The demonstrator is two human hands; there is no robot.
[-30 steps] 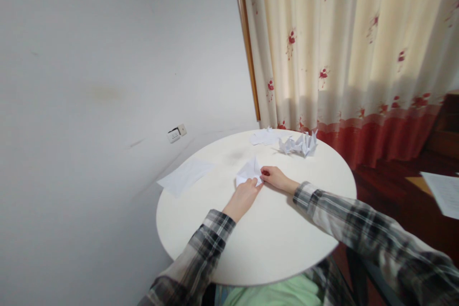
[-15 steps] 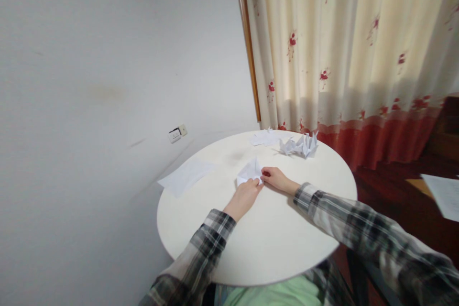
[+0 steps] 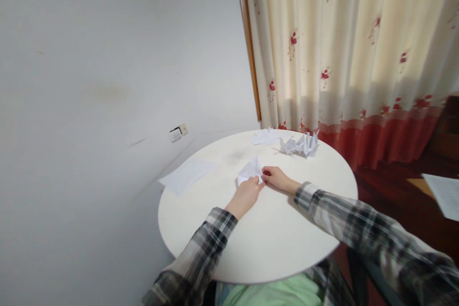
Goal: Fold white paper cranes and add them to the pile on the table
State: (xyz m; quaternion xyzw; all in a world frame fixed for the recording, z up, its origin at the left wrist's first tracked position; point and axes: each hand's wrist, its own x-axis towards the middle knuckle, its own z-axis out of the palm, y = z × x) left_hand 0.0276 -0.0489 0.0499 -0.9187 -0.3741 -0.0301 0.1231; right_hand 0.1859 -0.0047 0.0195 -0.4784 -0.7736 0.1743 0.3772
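Note:
A small folded sheet of white paper [image 3: 250, 169] lies near the middle of the round white table [image 3: 279, 244]. My left hand [image 3: 247, 192] rests over its near edge, with fingers closed on the paper and partly hiding it. At the paper's right corner, my right hand [image 3: 276, 177] pinches the edge between thumb and curled fingers. The fingertips of both hands nearly touch there. Several folded paper figures [image 3: 301, 145], with pointed tips like cranes, stand beyond my right hand.
A flat white sheet [image 3: 186, 175] lies at the table's left side, overhanging the edge by the wall. More paper pieces [image 3: 265, 136] lie at the back. A flowered curtain [image 3: 322, 57] hangs behind the table. A wall socket [image 3: 175, 135] is at the left.
Both hands stay on the folded paper in nearly the same pose. The whole view has shifted very slightly.

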